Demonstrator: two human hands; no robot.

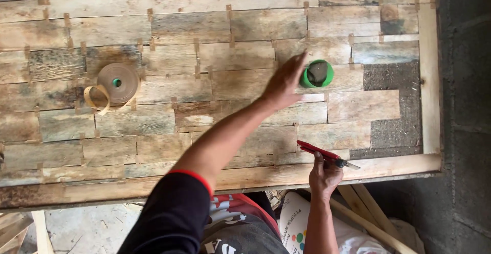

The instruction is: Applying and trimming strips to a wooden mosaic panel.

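Note:
My left hand (283, 83) stretches across a large panel of patched wood veneer strips (215, 111), fingers extended and reaching right beside a small green cup (317, 73) with a dark lump in it. Whether the fingertips touch the cup I cannot tell. My right hand (324, 174) is at the panel's near edge, closed around a red utility knife (327, 155) whose blade points right. A roll of brown paper tape (118, 83) with a loose curled end lies on the panel's left part.
The panel's pale wooden border (428, 80) runs along the right and near edges. A grey block wall (468, 106) stands to the right. Below the near edge lie a white printed sack (296, 223) and loose wooden slats (368, 218).

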